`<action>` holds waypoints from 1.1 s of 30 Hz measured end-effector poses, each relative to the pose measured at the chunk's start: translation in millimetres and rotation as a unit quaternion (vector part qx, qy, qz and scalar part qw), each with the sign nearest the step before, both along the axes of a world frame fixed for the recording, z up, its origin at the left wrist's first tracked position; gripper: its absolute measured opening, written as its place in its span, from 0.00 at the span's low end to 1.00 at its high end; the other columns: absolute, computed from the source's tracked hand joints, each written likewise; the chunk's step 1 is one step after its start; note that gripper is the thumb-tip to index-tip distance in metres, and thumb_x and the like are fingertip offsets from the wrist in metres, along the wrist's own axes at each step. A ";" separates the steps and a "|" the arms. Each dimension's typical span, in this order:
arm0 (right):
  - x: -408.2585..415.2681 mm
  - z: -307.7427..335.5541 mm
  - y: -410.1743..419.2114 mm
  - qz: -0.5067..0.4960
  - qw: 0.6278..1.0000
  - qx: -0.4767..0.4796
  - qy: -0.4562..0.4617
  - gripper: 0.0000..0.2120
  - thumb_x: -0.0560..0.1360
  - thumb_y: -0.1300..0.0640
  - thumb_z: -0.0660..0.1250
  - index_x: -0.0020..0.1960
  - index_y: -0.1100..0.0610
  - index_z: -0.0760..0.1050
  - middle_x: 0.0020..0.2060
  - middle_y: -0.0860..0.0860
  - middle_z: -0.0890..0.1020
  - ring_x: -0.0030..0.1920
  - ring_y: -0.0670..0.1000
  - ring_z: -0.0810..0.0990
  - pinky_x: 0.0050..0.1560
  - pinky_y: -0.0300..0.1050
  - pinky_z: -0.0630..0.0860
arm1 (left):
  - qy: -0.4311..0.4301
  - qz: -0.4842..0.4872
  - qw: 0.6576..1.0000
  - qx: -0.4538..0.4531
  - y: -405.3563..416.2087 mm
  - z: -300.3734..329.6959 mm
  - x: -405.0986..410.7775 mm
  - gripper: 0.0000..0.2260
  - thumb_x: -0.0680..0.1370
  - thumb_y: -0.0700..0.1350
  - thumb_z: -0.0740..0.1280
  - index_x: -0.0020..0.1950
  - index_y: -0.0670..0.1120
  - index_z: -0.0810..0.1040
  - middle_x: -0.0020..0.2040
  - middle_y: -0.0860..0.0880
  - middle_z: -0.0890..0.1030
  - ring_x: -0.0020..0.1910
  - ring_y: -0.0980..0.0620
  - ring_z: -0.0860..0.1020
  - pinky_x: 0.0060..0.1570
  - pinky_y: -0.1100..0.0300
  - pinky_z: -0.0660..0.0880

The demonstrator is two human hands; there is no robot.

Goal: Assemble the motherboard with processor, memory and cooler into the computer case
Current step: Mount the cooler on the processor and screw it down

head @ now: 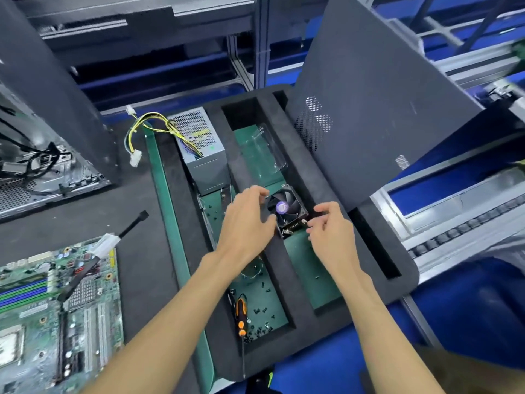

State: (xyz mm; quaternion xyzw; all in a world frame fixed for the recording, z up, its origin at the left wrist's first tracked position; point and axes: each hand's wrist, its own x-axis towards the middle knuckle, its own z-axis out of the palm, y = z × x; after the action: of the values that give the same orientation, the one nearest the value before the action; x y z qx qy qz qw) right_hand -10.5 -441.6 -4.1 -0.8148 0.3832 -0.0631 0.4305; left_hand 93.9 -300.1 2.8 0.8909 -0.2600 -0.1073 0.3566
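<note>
Cooler between both hands in the black foam tray.
It sits in a tray compartment; the left hand curls over its left edge, the right hand pinches at its right corner. The motherboard lies well apart on the tabletop, the screwdriver nearer in the tray.

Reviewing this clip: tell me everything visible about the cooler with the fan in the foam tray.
The cooler is a black square-framed fan with dark blades and a purple round hub sticker, facing up, with metal fins and screw hardware showing at its near side. It sits in a slot of the black foam tray, over green lining. The left hand curls around its left edge; the right hand pinches at its near right corner. Whether it is lifted cannot be told.
</note>
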 end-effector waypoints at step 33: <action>1.9 13.6 -18.1 -0.044 0.987 0.021 -0.155 0.23 0.81 0.47 0.64 0.73 0.50 0.64 0.59 0.46 0.73 0.60 0.44 0.74 0.59 0.44 0.76 | -0.106 -0.057 0.992 -0.039 -46.3 -1.9 -1.0 0.33 0.63 0.44 0.75 0.65 0.43 0.66 0.57 0.49 0.66 0.54 0.50 0.65 0.52 0.59 0.71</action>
State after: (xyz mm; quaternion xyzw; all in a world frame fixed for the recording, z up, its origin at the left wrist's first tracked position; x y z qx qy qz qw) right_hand -8.6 -459.6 9.5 -0.7682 0.3490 -0.1994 0.4983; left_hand 92.9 -346.4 0.8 0.8664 -0.3504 -0.0216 0.3551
